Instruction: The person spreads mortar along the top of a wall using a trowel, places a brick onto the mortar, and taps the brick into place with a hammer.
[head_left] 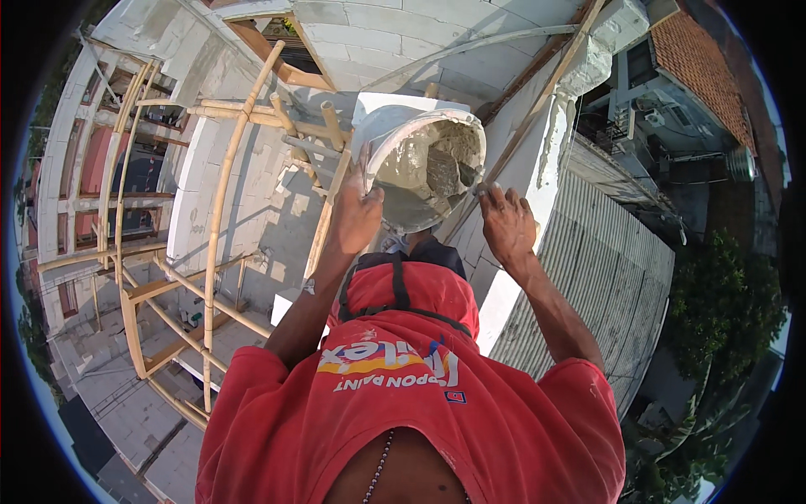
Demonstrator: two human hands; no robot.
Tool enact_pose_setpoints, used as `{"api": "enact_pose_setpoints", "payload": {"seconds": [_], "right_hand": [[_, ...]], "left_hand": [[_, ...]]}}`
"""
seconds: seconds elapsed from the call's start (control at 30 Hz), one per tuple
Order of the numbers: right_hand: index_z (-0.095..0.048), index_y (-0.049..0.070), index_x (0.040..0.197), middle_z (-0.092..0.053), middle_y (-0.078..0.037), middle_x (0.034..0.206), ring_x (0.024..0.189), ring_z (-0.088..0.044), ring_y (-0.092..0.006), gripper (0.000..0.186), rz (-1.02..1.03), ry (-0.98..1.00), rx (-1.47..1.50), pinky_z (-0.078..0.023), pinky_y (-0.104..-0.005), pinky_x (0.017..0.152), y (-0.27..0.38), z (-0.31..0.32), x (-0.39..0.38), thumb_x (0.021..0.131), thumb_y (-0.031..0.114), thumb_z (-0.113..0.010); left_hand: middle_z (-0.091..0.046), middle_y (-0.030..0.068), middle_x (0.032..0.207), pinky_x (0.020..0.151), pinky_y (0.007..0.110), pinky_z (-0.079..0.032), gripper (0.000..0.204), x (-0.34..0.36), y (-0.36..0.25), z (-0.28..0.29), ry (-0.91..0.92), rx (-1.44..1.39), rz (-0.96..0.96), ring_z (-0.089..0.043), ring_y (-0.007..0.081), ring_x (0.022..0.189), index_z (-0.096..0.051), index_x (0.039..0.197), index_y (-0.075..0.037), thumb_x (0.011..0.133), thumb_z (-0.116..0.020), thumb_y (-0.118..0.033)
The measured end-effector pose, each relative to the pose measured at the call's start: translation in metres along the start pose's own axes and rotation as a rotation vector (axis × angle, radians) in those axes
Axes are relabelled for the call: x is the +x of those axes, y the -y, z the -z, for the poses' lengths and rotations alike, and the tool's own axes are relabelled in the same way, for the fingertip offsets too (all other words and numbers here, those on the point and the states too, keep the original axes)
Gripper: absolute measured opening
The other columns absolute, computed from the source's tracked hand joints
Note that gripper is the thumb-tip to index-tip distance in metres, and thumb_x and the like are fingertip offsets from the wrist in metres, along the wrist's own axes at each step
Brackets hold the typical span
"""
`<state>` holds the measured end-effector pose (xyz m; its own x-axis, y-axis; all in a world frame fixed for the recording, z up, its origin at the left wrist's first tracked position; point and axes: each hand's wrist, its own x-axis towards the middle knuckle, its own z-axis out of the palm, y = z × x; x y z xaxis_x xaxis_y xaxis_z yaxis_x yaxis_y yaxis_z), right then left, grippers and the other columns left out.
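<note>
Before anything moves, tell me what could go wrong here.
The bucket might tip or slip: the left hand grips its rim, while the right hand is at the opposite side, its hold unclear. The wet grey mix inside could then spill. Anything dropped on the right might go over the white block wall toward the corrugated roof beyond. A swing left could knock the bamboo poles.

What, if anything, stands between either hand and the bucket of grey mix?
Nothing visible does. The left hand grips the bucket at its left side; the right hand is at its right rim, though whether its fingertips touch is unclear.
</note>
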<state>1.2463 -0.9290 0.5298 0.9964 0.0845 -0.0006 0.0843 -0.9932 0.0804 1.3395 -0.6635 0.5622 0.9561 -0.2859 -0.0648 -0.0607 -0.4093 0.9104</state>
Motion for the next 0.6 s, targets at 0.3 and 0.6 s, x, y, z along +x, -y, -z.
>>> {"api": "enact_pose_setpoints", "payload": {"seconds": [0.3,0.6], "right_hand": [[-0.065,0.01,0.116,-0.062,-0.011,0.114,0.1,-0.064,-0.0347,0.031,-0.031,0.018,0.415,-0.055,-0.0487,0.079,0.045,-0.024,-0.012,0.091,0.028,-0.061],[-0.061,0.011,0.12,-0.06,-0.015,0.104,0.09,-0.064,-0.0387,0.036,-0.213,-0.179,0.797,-0.052,-0.0486,0.076,0.034,-0.008,-0.034,0.085,0.016,-0.064]], "left_hand": [[-0.046,0.0337,0.144,0.111,0.043,-0.037,0.078,0.003,0.014,-0.005,0.022,0.076,0.017,-0.048,0.0418,0.134,-0.019,0.158,-0.003,0.088,-0.052,0.001],[-0.062,0.0145,0.12,0.087,0.046,-0.058,0.053,-0.003,0.016,0.01,0.085,-0.523,0.454,-0.064,0.0265,0.105,-0.047,0.137,0.001,0.085,-0.057,-0.006]]}}
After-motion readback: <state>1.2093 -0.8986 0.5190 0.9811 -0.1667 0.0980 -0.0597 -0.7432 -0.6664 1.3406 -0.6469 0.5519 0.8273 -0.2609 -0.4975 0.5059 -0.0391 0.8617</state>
